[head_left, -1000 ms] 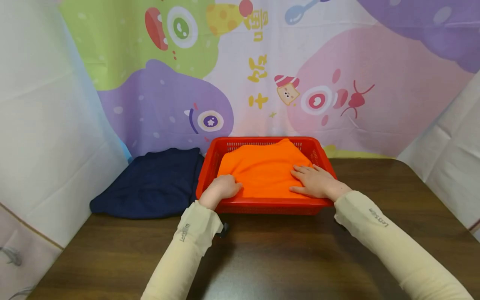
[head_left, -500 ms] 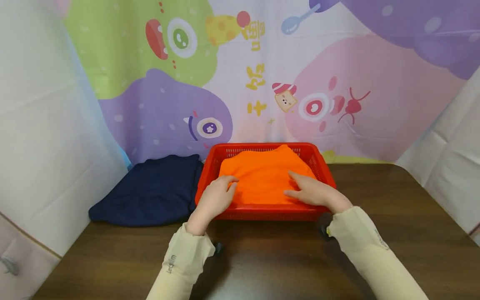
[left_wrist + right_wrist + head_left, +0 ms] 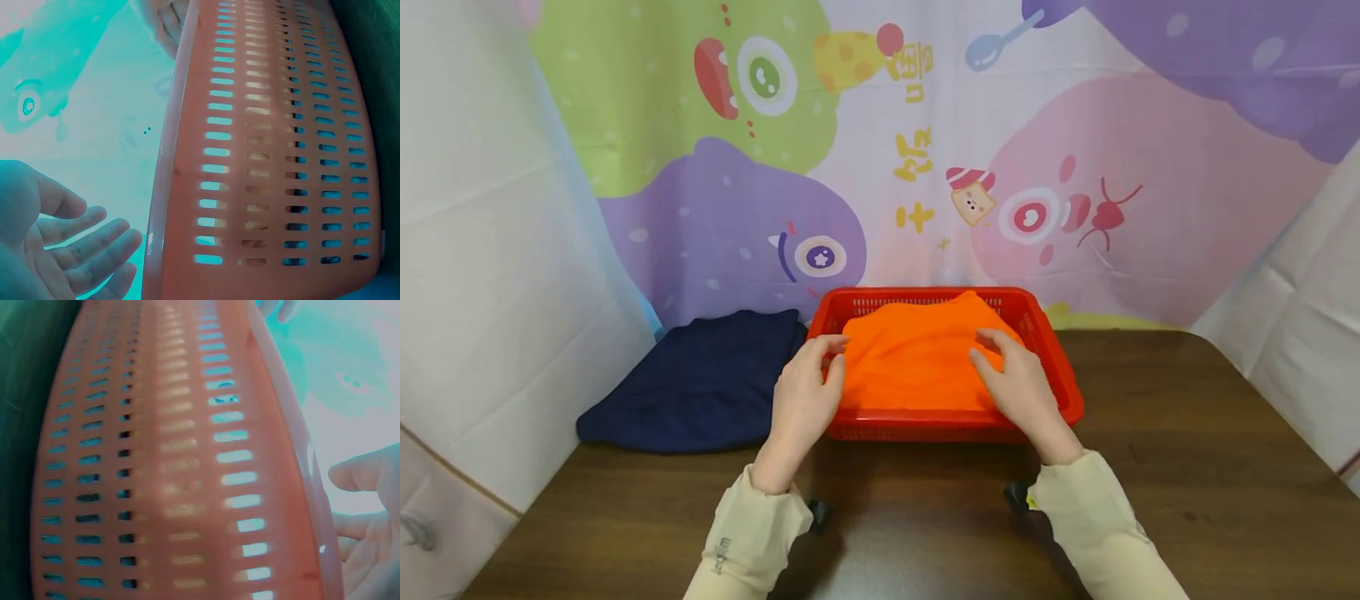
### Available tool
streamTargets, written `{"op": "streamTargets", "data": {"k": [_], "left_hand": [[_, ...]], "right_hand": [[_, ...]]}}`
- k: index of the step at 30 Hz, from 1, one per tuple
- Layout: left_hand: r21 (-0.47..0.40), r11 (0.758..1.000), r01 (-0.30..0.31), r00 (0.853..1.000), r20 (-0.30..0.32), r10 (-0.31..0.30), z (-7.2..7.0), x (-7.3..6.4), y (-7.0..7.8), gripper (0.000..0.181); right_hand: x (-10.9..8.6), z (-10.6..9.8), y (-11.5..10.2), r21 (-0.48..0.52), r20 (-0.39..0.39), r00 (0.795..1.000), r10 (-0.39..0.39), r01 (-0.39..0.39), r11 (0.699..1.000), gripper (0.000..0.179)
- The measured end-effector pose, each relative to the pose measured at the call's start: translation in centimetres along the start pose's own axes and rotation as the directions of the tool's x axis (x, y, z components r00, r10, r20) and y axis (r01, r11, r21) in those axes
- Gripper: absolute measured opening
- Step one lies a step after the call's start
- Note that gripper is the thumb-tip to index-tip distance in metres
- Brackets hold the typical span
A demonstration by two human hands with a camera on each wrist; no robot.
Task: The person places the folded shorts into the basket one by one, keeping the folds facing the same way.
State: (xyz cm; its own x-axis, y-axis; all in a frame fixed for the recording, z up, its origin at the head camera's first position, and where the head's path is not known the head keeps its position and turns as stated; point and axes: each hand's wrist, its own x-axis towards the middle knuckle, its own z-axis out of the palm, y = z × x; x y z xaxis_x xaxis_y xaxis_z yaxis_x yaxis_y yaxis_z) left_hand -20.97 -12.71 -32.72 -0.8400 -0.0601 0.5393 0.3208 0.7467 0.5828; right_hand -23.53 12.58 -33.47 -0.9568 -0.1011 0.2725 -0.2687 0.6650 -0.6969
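Note:
A folded orange cloth [image 3: 917,358] lies inside a red plastic basket [image 3: 925,425] with slotted walls. My left hand [image 3: 807,392] hovers at the basket's left front corner, fingers relaxed and holding nothing. Over the right part of the basket is my right hand [image 3: 1018,379], also loosely spread with nothing in it. In the left wrist view the left hand [image 3: 75,244] shows separated fingers beside the basket's rim [image 3: 165,181]. The right wrist view has the right hand [image 3: 369,519] just beyond the rim, its thumb apart from the fingers.
A folded navy cloth [image 3: 700,387] lies on the wooden table [image 3: 925,533], left of the basket. Behind the table hangs a curtain [image 3: 917,250] printed with cartoon monsters. White cloth walls [image 3: 490,250] stand at both sides.
Both hands have lifted off the orange cloth and drawn back toward the front corners of the basket. The left hand has also shifted left. The orange cloth stays in the basket.

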Motion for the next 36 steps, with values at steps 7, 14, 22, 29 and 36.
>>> {"op": "streamTargets", "data": {"k": [7,14,22,29,36], "left_hand": [[0.008,0.999,0.034,0.999,-0.003,-0.034,-1.0,0.2,-0.5,0.018],[-0.001,0.997,0.075,0.996,-0.047,-0.075,-2.4,0.7,-1.5,0.020],[0.014,0.982,0.186,0.979,-0.092,-0.184,-4.1,1.1,-3.5,0.024],[0.076,0.957,0.281,0.958,-0.076,-0.276,-5.5,1.1,-5.6,0.026],[0.194,0.911,0.364,0.931,-0.084,-0.354,-7.2,1.1,-7.2,0.032]], "right_hand": [[-0.8,1.2,-0.9,0.078,-0.004,1.000,-0.029,0.029,0.997,0.056],[-1.8,3.0,-2.1,0.152,-0.035,0.988,-0.151,0.155,0.976,0.054],[-3.3,4.7,-3.4,0.239,-0.043,0.955,-0.293,0.294,0.925,0.041],[-4.7,5.8,-4.5,0.294,0.064,0.939,-0.338,0.306,0.906,0.031],[-5.3,6.9,-5.2,0.296,0.167,0.908,-0.385,0.326,0.898,0.023]]}}
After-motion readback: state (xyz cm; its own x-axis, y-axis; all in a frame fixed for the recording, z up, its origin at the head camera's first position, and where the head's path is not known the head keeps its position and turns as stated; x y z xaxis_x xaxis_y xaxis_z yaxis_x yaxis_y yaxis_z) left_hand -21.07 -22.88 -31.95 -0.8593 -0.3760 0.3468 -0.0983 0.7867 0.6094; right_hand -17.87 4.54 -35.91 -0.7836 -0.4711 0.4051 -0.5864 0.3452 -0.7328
